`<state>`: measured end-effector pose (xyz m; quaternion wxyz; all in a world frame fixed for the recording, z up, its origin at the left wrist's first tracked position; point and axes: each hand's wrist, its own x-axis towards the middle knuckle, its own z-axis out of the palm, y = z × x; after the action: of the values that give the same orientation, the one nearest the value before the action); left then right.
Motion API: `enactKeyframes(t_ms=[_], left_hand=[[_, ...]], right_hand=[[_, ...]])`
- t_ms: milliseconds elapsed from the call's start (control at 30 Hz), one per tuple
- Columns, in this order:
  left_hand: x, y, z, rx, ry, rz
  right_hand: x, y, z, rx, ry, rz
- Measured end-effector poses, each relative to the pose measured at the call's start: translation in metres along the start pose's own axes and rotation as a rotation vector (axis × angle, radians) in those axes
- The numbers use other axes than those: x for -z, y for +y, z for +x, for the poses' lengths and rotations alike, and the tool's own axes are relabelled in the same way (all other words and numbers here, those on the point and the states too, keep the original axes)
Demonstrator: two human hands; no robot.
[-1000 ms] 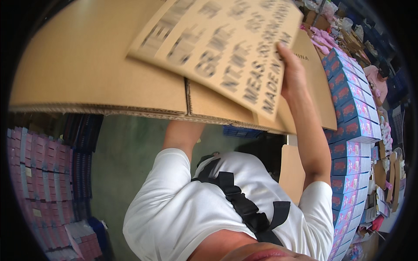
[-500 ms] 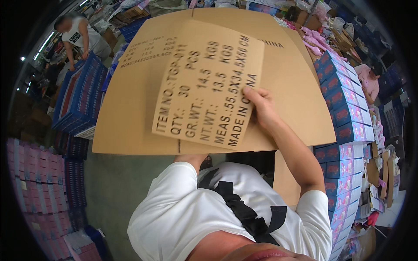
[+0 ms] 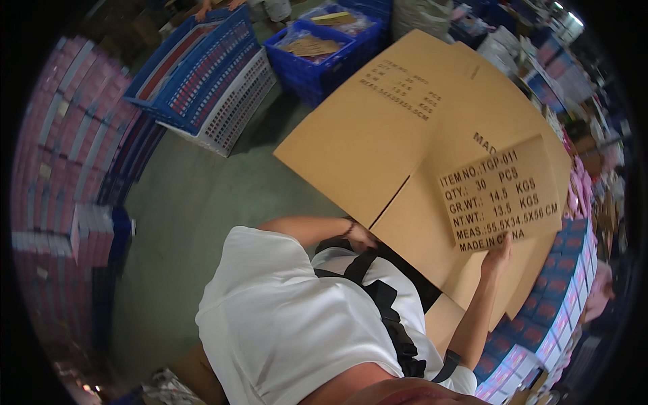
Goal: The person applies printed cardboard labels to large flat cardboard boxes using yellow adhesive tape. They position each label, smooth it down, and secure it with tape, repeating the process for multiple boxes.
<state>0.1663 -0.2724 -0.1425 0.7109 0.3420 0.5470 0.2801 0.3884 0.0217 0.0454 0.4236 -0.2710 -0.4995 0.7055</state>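
Note:
My right hand (image 3: 497, 255) grips the lower edge of a small cardboard piece (image 3: 499, 169) with large black printing, held over the large flat cardboard sheets (image 3: 344, 148). My left hand (image 3: 364, 237), a dark band on its wrist, is low by the big sheet's near edge, beside black straps (image 3: 381, 297) over my white clothing. Its fingertips are hidden, so I cannot see what they hold. The big sheets carry printed text and a seam running toward me.
Blue crates (image 3: 310, 77) and blue-over-white baskets (image 3: 226, 118) stand back left, with a person's hands (image 3: 202, 12) at the top. Pink box stacks (image 3: 61, 155) line the left. Blue box stacks (image 3: 553, 290) line the right. Greenish floor (image 3: 175, 223) runs between.
The view has swung left. The small piece, held in my right hand, is turned more upright and sits right of the large sheets' middle. My left hand has emerged from beneath the cardboard.

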Motion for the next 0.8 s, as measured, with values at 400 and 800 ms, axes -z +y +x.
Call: enactKeyframes(t_ms=[400, 800], left_hand=[[0.135, -0.008, -0.173, -0.55, 1.146, -1.19], [0.13, -0.001, -0.16, -0.458, 0.975, -0.991]], right_hand=[[0.021, 0.033, 0.007, -0.159, 0.434, -0.157], [0.023, 0.039, 0.013, -0.229, 0.382, -0.015]])
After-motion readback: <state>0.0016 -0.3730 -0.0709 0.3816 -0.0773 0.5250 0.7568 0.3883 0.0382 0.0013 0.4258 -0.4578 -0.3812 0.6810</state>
